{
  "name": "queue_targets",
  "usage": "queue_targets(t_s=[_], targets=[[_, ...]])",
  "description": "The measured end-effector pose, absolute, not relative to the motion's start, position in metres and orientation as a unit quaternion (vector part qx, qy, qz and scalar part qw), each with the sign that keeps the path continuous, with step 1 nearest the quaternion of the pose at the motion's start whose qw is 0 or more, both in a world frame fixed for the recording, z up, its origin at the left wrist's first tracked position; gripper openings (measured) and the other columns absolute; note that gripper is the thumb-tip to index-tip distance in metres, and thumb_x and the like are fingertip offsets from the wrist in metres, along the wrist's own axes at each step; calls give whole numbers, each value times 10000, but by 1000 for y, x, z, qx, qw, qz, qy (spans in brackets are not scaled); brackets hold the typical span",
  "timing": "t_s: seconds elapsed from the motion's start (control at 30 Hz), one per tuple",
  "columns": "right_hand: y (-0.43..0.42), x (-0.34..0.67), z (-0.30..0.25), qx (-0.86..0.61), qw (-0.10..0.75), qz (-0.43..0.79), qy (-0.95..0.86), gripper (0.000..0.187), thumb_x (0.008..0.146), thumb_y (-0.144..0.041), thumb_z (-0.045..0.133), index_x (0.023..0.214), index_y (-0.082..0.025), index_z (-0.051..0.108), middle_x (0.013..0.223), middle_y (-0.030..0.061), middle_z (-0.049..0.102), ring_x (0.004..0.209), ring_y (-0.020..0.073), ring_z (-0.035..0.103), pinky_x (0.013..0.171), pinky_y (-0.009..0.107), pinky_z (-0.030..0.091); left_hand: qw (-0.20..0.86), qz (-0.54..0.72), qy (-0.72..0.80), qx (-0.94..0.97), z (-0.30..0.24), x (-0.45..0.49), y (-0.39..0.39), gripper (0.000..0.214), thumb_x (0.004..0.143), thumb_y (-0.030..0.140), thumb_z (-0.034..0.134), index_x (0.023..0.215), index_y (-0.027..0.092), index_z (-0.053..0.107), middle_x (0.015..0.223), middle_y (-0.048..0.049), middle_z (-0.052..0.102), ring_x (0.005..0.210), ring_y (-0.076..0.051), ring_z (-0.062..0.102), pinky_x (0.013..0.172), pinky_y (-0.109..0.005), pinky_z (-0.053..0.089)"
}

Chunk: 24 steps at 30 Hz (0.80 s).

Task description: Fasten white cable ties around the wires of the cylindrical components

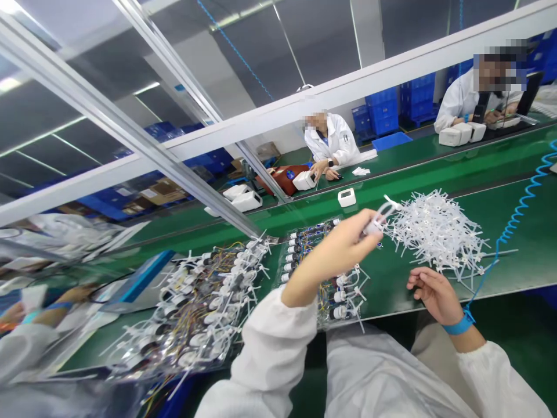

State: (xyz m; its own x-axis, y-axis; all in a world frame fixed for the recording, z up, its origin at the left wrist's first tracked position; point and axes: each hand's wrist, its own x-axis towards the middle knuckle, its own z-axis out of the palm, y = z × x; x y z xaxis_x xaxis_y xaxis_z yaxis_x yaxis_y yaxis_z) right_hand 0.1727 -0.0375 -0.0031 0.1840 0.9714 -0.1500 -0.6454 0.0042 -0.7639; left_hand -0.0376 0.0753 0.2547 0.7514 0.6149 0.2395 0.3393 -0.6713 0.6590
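My left hand [359, 235] is closed on a looped white plastic tube piece [383, 212], held just left of a big pile of similar white tube pieces [437, 229]. My right hand [435, 295] hovers in front of that pile, loosely curled, with its fingers apart and nothing seen in it. A blue band with a coiled cord circles the right wrist. Beneath my left forearm lies a tray of small motor-like parts [343, 296] with white caps, wires and white tubes, partly hidden by the arm.
Further left, another tray [195, 307] holds many wired parts with white tubes. A white device housing [347, 197] lies behind my left hand. A blue coiled cord [517, 206] hangs at the right. Co-workers sit across the green bench, and another person's arms show at the left.
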Motion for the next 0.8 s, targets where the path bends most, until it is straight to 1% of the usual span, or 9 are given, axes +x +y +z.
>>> queue_targets(t_s=[0.1,0.2,0.27,0.33,0.43,0.5,0.57,0.7,0.8], targets=[[-38,173,-2,-371,669,605,-220,367,781,-502,985,989,-220,875,873,87,801,810,242,781,567,280,634,298,224,304,877,288,-50,97,220,1044,319,603,1204,214,711,915,-14,686,725,-177,577,677,-274,450],[-38,173,-4,-367,669,609,-218,363,789,-506,981,993,-225,875,879,86,798,810,240,775,589,291,638,239,183,352,887,292,-65,133,247,972,361,702,1160,202,709,975,-10,689,825,-197,601,770,-297,485],[-38,173,-5,-364,667,612,-218,367,792,-511,981,998,-226,876,883,87,796,809,236,771,605,297,641,204,150,377,891,277,-77,164,305,911,389,762,1141,198,703,1034,-17,705,904,-223,617,838,-326,499],[-38,173,-6,-361,664,616,-221,369,800,-518,977,1006,-229,875,887,84,793,811,232,766,623,303,643,197,105,403,887,251,-91,194,329,877,396,766,1132,199,699,1032,-20,711,921,-239,622,855,-339,494],[-37,173,-7,-357,659,622,-227,371,812,-523,970,1016,-229,873,891,83,790,815,233,759,648,321,646,235,23,413,879,207,-108,227,364,837,394,744,1130,185,691,1059,-40,733,945,-252,626,864,-335,482],[-36,174,-6,-356,656,624,-230,378,811,-526,972,1018,-225,875,891,86,788,813,235,756,656,330,647,261,-8,392,882,181,-116,240,389,801,413,775,1106,182,711,1094,-49,757,987,-263,638,897,-329,485],[-36,174,-6,-359,656,623,-228,382,806,-528,976,1017,-224,878,888,86,785,808,234,753,652,330,645,282,-30,370,884,159,-121,248,383,783,427,800,1076,188,739,1097,-43,779,1010,-267,651,922,-318,485],[-36,174,-8,-370,653,622,-223,385,798,-523,984,1015,-222,879,889,87,784,803,227,747,662,325,644,304,-56,353,883,128,-128,261,373,764,439,837,1030,186,772,1042,-44,796,965,-265,670,892,-312,483],[-36,174,-9,-374,653,619,-223,382,807,-519,980,1018,-216,880,893,89,785,811,226,748,675,322,648,305,-57,349,884,113,-135,272,455,771,456,862,1120,177,774,1160,-78,800,1004,-273,686,900,-320,489]])
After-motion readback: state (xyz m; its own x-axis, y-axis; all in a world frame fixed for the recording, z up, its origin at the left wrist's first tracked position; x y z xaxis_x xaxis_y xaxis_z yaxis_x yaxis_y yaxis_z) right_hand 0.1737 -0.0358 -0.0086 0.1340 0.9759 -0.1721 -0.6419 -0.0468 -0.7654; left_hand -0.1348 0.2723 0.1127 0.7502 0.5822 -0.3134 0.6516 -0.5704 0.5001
